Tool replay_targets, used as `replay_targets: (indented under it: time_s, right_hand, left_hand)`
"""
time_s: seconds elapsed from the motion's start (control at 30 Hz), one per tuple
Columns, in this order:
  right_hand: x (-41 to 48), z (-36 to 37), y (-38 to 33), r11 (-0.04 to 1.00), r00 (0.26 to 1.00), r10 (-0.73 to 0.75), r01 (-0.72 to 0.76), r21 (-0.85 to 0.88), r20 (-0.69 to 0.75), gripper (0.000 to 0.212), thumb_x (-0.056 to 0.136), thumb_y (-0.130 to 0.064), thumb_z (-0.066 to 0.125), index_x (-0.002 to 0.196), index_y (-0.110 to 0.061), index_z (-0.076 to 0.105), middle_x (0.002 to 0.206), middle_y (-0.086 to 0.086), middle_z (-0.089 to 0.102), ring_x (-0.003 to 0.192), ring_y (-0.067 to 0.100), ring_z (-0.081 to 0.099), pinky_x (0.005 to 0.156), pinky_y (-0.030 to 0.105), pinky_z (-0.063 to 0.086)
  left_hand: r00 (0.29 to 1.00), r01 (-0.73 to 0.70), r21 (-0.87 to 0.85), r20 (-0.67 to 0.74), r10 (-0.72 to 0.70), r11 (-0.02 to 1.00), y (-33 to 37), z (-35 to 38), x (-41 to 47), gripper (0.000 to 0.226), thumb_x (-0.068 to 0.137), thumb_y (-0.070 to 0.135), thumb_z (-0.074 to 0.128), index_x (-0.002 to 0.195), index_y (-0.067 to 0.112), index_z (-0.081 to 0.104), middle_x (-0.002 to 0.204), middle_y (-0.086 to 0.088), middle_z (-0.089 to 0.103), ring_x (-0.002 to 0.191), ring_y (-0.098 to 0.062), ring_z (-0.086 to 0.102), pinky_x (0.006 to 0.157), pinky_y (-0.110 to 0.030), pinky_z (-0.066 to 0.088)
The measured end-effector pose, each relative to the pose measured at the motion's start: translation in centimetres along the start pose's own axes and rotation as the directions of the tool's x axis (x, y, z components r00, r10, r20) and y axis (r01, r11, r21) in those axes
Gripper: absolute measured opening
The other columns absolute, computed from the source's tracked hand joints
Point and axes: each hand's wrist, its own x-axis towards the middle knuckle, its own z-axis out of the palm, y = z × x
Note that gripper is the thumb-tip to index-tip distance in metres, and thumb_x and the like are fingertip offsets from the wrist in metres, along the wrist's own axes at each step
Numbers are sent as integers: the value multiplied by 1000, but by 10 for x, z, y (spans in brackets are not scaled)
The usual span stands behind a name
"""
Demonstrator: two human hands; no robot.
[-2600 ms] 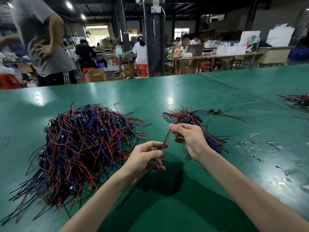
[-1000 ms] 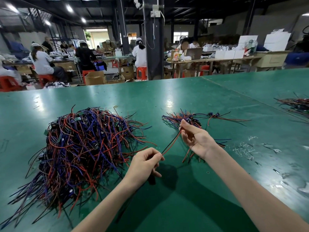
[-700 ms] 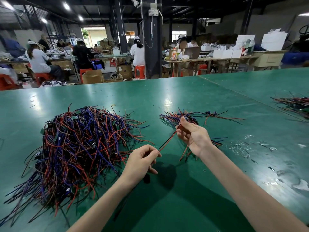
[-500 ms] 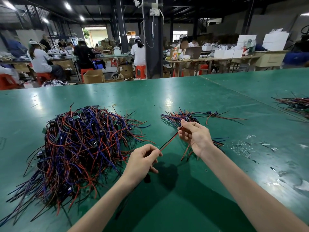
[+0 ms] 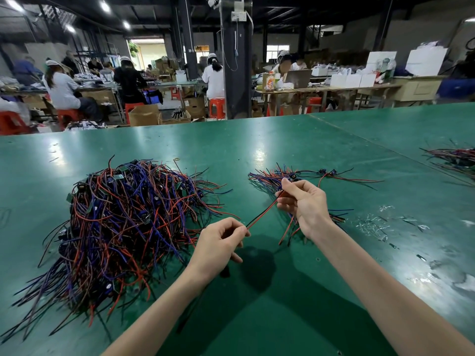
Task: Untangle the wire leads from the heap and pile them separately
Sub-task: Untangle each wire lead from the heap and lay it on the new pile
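Dim factory hall. Glossy green worktop [image 5: 257,140] across the lower frame, streaked with lamp glare. Top centre: dark pillar [image 5: 237,73] with a white socket box [image 5: 237,16]. Upper left: ceiling lamps [image 5: 104,5], seated workers [image 5: 63,91] at benches, red stools [image 5: 216,107], cardboard boxes [image 5: 144,114]. Upper right: long wooden tables [image 5: 334,89] with white boxes [image 5: 352,80]. Far back, left of centre: bright doorway [image 5: 150,53]

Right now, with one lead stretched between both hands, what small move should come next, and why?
Probably the right hand carries the lead onto the small pile behind it while the left hand lets go: both hands pinch it, and it looks clear of the heap.
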Motion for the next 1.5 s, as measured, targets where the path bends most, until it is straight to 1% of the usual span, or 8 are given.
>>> replay_targets:
  time_s: [0.17, 0.37, 0.53, 0.67, 0.77, 0.97, 1.13, 1.5]
  right_hand:
    - [5, -6, -3, 946, 992, -77, 103, -308, 96, 23, 86, -2, 65, 69, -3, 51, 56, 13, 62, 31, 9, 43, 33, 19, 38]
    - [6, -13, -4, 768, 965, -146, 250, -590, 219, 23, 84, -5, 69, 69, -3, 52, 60, 15, 63, 37, 17, 42, 36, 24, 39]
    - [3, -11, 2, 589, 935, -162, 347, -730, 314, 21, 84, -8, 69, 69, -4, 55, 60, 6, 66, 38, 12, 52, 38, 27, 47]
    - [2, -11, 5, 544, 918, -163, 389, -744, 361, 20, 85, -6, 67, 70, -3, 54, 60, 4, 66, 40, 13, 53, 40, 28, 47]
    - [2, -9, 7, 577, 912, -200, 405, -709, 358, 22, 88, -6, 64, 70, -7, 51, 63, 6, 68, 48, 16, 61, 47, 28, 50]
    - [1, -4, 5, 972, 971, -2, 58, -228, 237, 18, 92, -6, 56, 77, -4, 46, 61, 12, 66, 54, 26, 67, 51, 34, 56]
    - [-1, -3, 1, 993, 979, 29, -6, -118, 200, 21, 90, -8, 59, 74, -5, 46, 55, 9, 61, 45, 20, 59, 45, 31, 53]
    - [-2, -5, -6, 944, 964, 47, 43, -328, 260, 24, 87, -6, 64, 70, -8, 47, 53, 6, 58, 39, 16, 53, 40, 27, 48]
  left_hand:
    - [997, -19, 111, 75, 11, 994, 4, -5, 2, 26, 89, 9, 58, 67, 15, 69, 50, 7, 37, 47, -10, 40, 49, -28, 53]
    - [960, 37, 169, 269, -82, 985, 8, -3, -4, 22, 90, 13, 59, 71, 14, 68, 51, 8, 34, 41, -13, 49, 54, -47, 54]
    - [930, 85, 226, 332, -158, 970, 7, 9, -14, 17, 89, 17, 57, 73, 14, 64, 50, 10, 46, 41, -19, 61, 36, -20, 42]
    - [920, 76, 242, 357, -162, 967, 8, 12, -16, 16, 89, 16, 56, 77, 9, 64, 47, 9, 44, 39, -15, 60, 34, -17, 38]
    - [923, 83, 237, 348, -165, 968, 10, 8, -15, 16, 89, 18, 56, 76, 14, 64, 48, 8, 44, 40, -19, 61, 34, -21, 41]
    - [938, 99, 122, 319, -134, 988, 11, 3, -10, 18, 82, 23, 60, 65, 23, 67, 50, 8, 40, 37, -14, 49, 51, -55, 50]
    - [961, 75, 39, 263, -83, 996, 11, -5, -3, 22, 84, 12, 61, 64, 17, 69, 54, -1, 35, 44, -10, 37, 42, -24, 49]
    - [965, 49, 41, 257, -58, 998, 14, -14, 2, 23, 89, 5, 58, 69, 12, 69, 59, -6, 35, 51, -10, 38, 44, -24, 50]
